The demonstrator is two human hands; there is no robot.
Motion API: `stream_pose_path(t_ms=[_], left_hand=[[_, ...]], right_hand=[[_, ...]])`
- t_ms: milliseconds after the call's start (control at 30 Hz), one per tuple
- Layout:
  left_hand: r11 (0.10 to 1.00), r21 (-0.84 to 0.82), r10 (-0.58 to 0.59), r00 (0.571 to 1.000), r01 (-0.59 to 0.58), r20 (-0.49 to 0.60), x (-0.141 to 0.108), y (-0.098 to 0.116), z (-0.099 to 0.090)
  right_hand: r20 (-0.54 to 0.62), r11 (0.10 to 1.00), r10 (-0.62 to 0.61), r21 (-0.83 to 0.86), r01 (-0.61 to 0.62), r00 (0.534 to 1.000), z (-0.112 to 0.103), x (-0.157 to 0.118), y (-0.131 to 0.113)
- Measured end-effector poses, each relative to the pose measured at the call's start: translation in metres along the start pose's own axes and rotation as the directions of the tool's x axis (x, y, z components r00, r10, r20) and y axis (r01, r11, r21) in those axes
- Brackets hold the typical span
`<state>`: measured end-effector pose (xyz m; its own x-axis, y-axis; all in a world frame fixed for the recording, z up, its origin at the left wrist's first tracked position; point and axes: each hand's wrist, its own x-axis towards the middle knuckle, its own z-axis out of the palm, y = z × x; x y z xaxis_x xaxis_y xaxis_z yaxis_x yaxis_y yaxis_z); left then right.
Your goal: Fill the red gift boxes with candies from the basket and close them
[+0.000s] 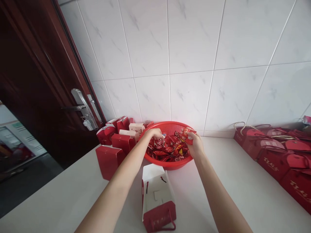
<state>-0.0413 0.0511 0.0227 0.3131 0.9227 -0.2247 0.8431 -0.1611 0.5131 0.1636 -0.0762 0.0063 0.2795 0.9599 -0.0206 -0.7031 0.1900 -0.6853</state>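
Observation:
A round red plastic basket stands against the wall, filled with red-wrapped sweets. My left hand reaches over its left side with curled fingers; what they hold, if anything, is hidden. At the basket's right side my right hand grips red packets between thumb and fingers. In front of the basket, between my forearms, lies an open red box with a white inside; a red cord handle hangs at its near end.
Red and cream boxes stand left of the basket. Rows of red boxes with cord handles line the right side of the white table. A tiled wall rises behind; a dark door is at the left.

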Motion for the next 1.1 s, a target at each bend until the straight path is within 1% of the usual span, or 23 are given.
stream_pose_path(t_ms=[67, 100, 167, 300, 367, 467, 533, 633, 767, 833, 900, 933, 1000, 1100], left_hand=[[0.995, 0.053, -0.083, 0.995, 0.08, 0.06, -0.006, -0.003, 0.001], [0.993, 0.063, -0.107, 0.991, 0.102, 0.077, -0.008, -0.003, 0.002], [0.995, 0.047, -0.095, 0.992, 0.092, 0.08, -0.01, 0.0, 0.005], [0.999, -0.051, 0.014, 1.0, -0.014, 0.01, -0.011, 0.011, 0.01], [0.993, -0.105, 0.056, 0.998, -0.06, -0.036, -0.013, 0.017, 0.01], [0.971, -0.202, 0.112, 0.991, -0.125, -0.076, -0.019, 0.026, 0.009], [0.928, -0.314, 0.175, 0.978, -0.201, -0.109, -0.025, 0.032, 0.008], [0.833, -0.453, 0.255, 0.947, -0.317, -0.194, -0.037, 0.041, 0.007], [0.756, -0.507, 0.309, 0.908, -0.414, -0.282, -0.054, 0.05, 0.014], [0.703, -0.535, 0.338, 0.883, -0.467, -0.326, -0.064, 0.052, 0.021], [0.66, -0.559, 0.348, 0.864, -0.502, -0.364, -0.072, 0.053, 0.027], [0.652, -0.558, 0.348, 0.857, -0.512, -0.379, -0.076, 0.053, 0.029], [0.667, -0.527, 0.365, 0.847, -0.527, -0.386, -0.082, 0.054, 0.033], [0.702, -0.462, 0.41, 0.838, -0.542, -0.36, -0.089, 0.053, 0.034]], right_hand=[[0.007, 1.0, 0.0, -0.011, 0.0, 1.0, 0.002, 0.0, 0.0], [0.014, 1.0, -0.003, -0.017, 0.004, 1.0, 0.002, 0.0, 0.0], [0.022, 1.0, -0.007, -0.03, 0.008, 1.0, 0.002, 0.0, 0.0], [0.044, 0.999, -0.008, -0.045, 0.01, 0.999, 0.001, 0.0, 0.001], [0.065, 0.999, -0.013, -0.041, 0.016, 0.998, 0.0, 0.0, 0.002], [0.089, 0.999, -0.015, -0.038, 0.018, 0.996, 0.0, 0.0, 0.002], [0.098, 0.999, -0.023, -0.037, 0.027, 0.995, 0.0, 0.001, 0.003], [0.098, 1.0, -0.013, -0.023, 0.015, 0.995, -0.001, 0.003, 0.004], [0.105, 0.999, 0.04, -0.019, -0.038, 0.994, -0.002, 0.006, 0.002], [0.167, 0.997, 0.071, -0.024, -0.067, 0.983, -0.002, 0.005, -0.001], [0.263, 0.995, 0.102, -0.036, -0.096, 0.959, -0.001, 0.001, -0.004], [0.307, 0.993, 0.12, -0.052, -0.109, 0.944, 0.0, -0.001, -0.006], [0.373, 0.987, 0.154, -0.097, -0.127, 0.915, 0.003, -0.007, -0.007], [0.431, 0.983, 0.172, -0.129, -0.128, 0.886, 0.009, -0.015, -0.007]])
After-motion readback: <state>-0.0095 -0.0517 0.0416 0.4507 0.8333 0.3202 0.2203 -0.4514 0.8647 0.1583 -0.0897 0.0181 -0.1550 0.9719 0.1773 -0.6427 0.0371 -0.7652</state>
